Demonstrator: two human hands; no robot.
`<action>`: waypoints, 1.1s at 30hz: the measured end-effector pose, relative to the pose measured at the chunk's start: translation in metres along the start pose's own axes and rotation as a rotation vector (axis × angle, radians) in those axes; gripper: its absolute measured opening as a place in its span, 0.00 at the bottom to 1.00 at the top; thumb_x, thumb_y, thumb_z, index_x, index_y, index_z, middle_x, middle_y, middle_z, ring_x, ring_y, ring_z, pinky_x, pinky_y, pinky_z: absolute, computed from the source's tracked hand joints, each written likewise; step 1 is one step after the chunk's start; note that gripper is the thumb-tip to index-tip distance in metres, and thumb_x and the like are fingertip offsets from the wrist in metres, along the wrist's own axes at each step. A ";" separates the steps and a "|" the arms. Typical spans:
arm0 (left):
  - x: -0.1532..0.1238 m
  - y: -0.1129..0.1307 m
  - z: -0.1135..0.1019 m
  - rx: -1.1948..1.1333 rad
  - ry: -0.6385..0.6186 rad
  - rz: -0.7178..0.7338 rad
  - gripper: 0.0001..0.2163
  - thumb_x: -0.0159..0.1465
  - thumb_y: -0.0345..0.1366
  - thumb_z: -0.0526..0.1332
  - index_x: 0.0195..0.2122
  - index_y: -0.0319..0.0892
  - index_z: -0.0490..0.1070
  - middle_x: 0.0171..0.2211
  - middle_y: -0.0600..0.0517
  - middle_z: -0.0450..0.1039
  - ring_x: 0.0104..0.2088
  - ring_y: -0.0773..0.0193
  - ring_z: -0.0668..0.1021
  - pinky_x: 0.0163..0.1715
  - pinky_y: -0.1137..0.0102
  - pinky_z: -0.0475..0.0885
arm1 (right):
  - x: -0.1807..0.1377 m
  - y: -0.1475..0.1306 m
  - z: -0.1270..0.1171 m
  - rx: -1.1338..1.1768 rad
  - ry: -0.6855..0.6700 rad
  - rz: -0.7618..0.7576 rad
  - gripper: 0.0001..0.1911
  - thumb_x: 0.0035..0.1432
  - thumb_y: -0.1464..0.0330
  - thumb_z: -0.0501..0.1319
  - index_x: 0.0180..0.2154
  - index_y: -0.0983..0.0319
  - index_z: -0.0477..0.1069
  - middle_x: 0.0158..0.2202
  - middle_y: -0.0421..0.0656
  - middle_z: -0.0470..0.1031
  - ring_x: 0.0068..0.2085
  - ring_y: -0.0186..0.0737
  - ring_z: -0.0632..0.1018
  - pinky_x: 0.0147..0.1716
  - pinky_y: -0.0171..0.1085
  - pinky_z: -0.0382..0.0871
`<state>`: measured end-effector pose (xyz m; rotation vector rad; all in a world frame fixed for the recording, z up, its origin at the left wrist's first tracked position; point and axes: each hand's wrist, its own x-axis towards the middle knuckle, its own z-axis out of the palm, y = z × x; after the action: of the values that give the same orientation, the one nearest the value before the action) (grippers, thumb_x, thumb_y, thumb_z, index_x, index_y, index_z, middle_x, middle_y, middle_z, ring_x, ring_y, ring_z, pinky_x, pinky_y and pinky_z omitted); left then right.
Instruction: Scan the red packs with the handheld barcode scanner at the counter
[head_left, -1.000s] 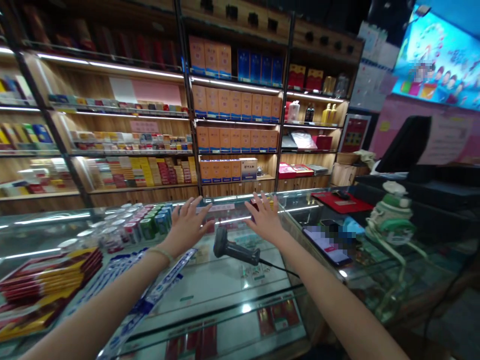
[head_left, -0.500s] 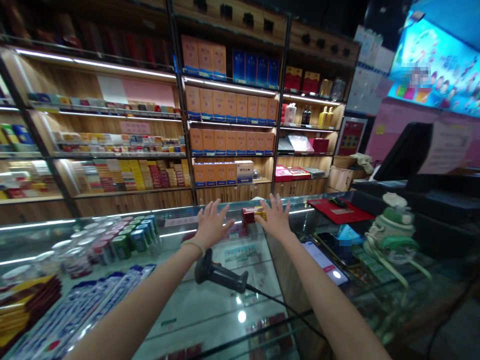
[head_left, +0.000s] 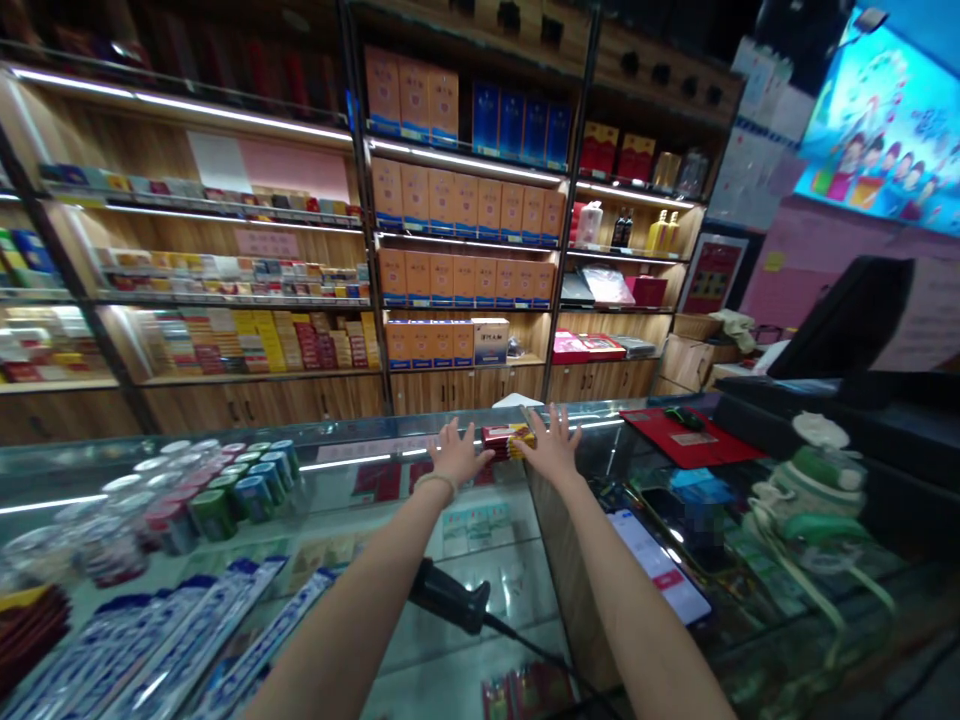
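My left hand (head_left: 457, 456) is stretched forward over the glass counter (head_left: 480, 560), fingers spread and nothing held. Close to its fingertips lies a small stack of red and yellow packs (head_left: 504, 440). On the other side of the stack, my right hand (head_left: 552, 445) reaches out with its fingers apart, its thumb side overlapping the yellow end. Whether either hand touches the packs I cannot tell. Below my left forearm rests a black handheld barcode scanner (head_left: 454, 597), partly hidden by the arm, its cable running toward the lower right.
Several small tubs (head_left: 214, 510) and blue-white packets (head_left: 180, 620) cover the counter's left. A phone (head_left: 660, 568), a green-and-white bottle (head_left: 814, 490), a red mat (head_left: 690, 440) and a monitor (head_left: 844, 315) are at right. Shelves of orange boxes (head_left: 469, 275) stand behind.
My left hand has moved right, closer to the red and yellow packs. My right hand stays beside them, fingers still spread. The view has shifted slightly.
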<state>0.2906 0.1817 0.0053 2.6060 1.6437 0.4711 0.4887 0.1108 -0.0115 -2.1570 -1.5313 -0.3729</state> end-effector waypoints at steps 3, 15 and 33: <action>0.006 0.001 0.008 0.018 -0.083 0.010 0.39 0.66 0.60 0.57 0.73 0.43 0.57 0.76 0.33 0.46 0.74 0.36 0.54 0.67 0.39 0.55 | 0.002 0.002 0.007 0.002 -0.092 0.045 0.41 0.66 0.43 0.55 0.72 0.56 0.57 0.78 0.57 0.42 0.76 0.63 0.45 0.68 0.70 0.37; 0.011 0.006 0.013 0.089 -0.231 0.041 0.37 0.67 0.59 0.55 0.72 0.44 0.59 0.77 0.36 0.42 0.76 0.39 0.49 0.70 0.40 0.48 | 0.004 0.009 0.024 0.058 -0.235 0.120 0.38 0.67 0.45 0.55 0.70 0.57 0.62 0.78 0.54 0.41 0.77 0.59 0.40 0.69 0.66 0.31; 0.004 0.009 0.011 0.064 -0.251 0.109 0.37 0.67 0.61 0.53 0.70 0.42 0.61 0.77 0.36 0.43 0.76 0.40 0.48 0.70 0.41 0.51 | 0.005 0.006 0.029 0.062 -0.112 0.085 0.22 0.70 0.53 0.57 0.54 0.58 0.80 0.72 0.54 0.61 0.74 0.61 0.52 0.69 0.68 0.37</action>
<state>0.3028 0.1831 -0.0031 2.6775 1.4672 0.0883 0.4946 0.1282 -0.0354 -2.2193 -1.4832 -0.1773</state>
